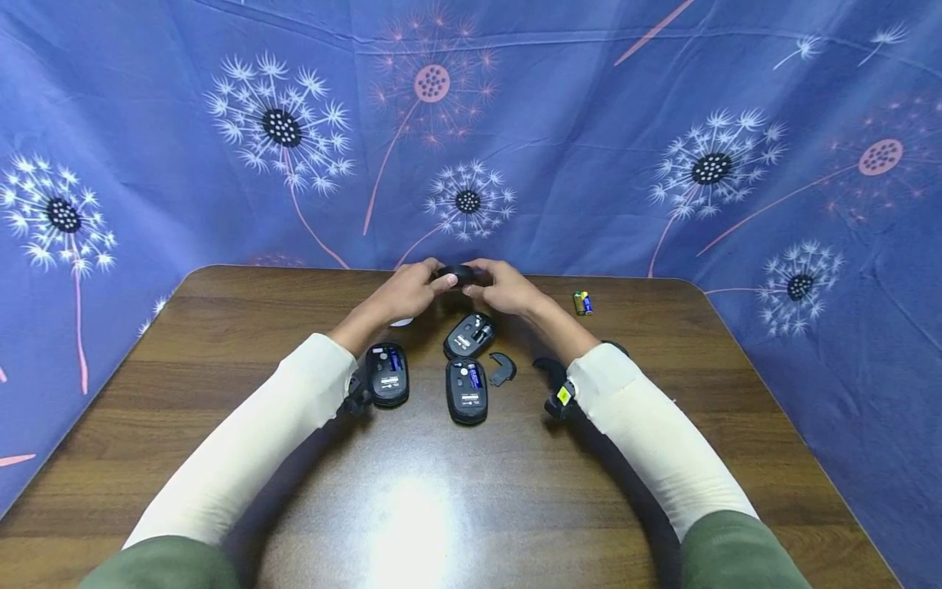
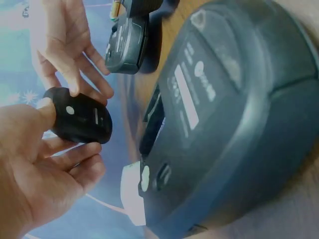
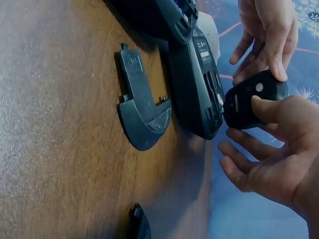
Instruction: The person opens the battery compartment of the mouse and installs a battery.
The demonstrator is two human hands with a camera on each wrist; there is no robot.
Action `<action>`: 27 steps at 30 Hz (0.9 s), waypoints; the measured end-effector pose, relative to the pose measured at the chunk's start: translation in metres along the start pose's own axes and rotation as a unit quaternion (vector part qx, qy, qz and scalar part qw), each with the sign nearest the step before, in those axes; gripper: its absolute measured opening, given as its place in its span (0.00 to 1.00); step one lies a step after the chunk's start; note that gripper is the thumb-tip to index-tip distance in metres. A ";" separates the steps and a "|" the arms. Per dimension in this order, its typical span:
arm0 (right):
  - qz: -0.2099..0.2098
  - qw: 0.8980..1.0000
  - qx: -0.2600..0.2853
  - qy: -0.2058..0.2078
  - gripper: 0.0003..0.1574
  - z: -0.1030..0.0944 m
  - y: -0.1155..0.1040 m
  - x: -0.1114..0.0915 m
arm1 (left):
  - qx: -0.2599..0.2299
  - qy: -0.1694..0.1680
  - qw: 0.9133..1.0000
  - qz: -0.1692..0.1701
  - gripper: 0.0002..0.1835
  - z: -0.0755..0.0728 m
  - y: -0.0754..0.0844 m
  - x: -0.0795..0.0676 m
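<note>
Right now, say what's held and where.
A black mouse, held by its sides: left hand at its left, right hand at its right, in the head view.

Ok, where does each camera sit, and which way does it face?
Head: on the head, facing forward and down at the table and cloth; both white sleeves, left grip and right grip show.
Left wrist: on that wrist, facing past a near mouse to the held mouse; both grips show.
Right wrist: on that wrist, facing across a loose cover to the held mouse; both grips show.
Shared: both wrist views catch the held mouse with both grips on it.
</note>
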State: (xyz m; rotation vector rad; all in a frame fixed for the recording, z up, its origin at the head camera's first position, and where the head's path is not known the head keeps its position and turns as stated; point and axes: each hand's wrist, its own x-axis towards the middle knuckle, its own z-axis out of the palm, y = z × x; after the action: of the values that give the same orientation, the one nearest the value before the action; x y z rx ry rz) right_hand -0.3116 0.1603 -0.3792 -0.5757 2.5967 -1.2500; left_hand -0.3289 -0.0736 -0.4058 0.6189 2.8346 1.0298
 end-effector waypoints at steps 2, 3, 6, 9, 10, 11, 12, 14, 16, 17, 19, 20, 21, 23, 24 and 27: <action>0.001 1.000 -0.015 0.006 0.29 0.000 -0.001 -0.002 | -0.004 0.008 1.000 0.002 0.28 -0.008 0.018 -0.014; 0.002 1.000 -0.019 0.007 0.29 0.000 -0.002 -0.003 | -0.004 0.013 1.000 0.005 0.27 -0.010 0.023 -0.019; 0.003 1.000 -0.025 0.005 0.28 0.001 -0.003 -0.007 | -0.007 0.023 1.000 0.001 0.25 -0.014 0.039 -0.032; -0.002 1.000 -0.030 0.006 0.27 0.001 -0.003 -0.011 | -0.008 0.034 0.999 0.009 0.25 -0.014 0.042 -0.037; -0.004 0.999 -0.032 0.008 0.27 0.001 -0.003 -0.012 | -0.011 0.036 0.999 0.012 0.25 -0.014 0.043 -0.038; -0.005 0.999 -0.036 0.009 0.27 0.001 -0.002 -0.013 | -0.017 0.035 0.999 0.011 0.25 -0.014 0.043 -0.039; -0.005 0.999 -0.036 0.008 0.27 0.001 -0.002 -0.014 | -0.025 0.034 0.999 0.010 0.24 -0.014 0.043 -0.041; -0.005 0.999 -0.037 0.007 0.26 0.001 0.000 -0.015 | -0.048 0.029 0.998 0.011 0.22 -0.013 0.042 -0.043; -0.003 0.999 -0.035 0.004 0.26 0.002 0.001 -0.017 | -0.070 0.025 0.997 0.009 0.21 -0.012 0.042 -0.045; -0.003 0.999 -0.035 0.003 0.26 0.002 0.001 -0.018 | -0.076 0.024 0.997 0.012 0.21 -0.011 0.041 -0.045; -0.005 0.999 -0.036 0.005 0.25 0.003 0.001 -0.021 | -0.078 0.026 0.996 0.024 0.20 -0.010 0.040 -0.046; -0.006 0.999 -0.035 0.005 0.25 0.003 0.000 -0.022 | -0.075 0.028 0.996 0.028 0.19 -0.010 0.039 -0.047; -0.008 0.999 -0.035 0.005 0.25 0.004 -0.001 -0.023 | -0.071 0.032 0.996 0.031 0.19 -0.010 0.038 -0.047; -0.010 0.999 -0.035 0.005 0.25 0.005 -0.003 -0.025 | -0.065 0.040 0.996 0.039 0.18 -0.010 0.038 -0.048; -0.011 0.999 -0.034 0.005 0.25 0.005 -0.004 -0.027 | -0.064 0.043 0.996 0.041 0.18 -0.010 0.038 -0.048; -0.009 1.000 -0.023 0.003 0.26 0.005 -0.007 -0.029 | -0.075 0.053 0.995 0.041 0.19 -0.010 0.038 -0.050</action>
State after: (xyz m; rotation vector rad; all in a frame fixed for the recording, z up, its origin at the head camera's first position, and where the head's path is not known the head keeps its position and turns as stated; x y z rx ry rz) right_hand -0.2815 0.1655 -0.3765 -0.6067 2.6369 -1.2016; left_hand -0.2714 -0.0726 -0.3777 0.6910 2.8057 1.3121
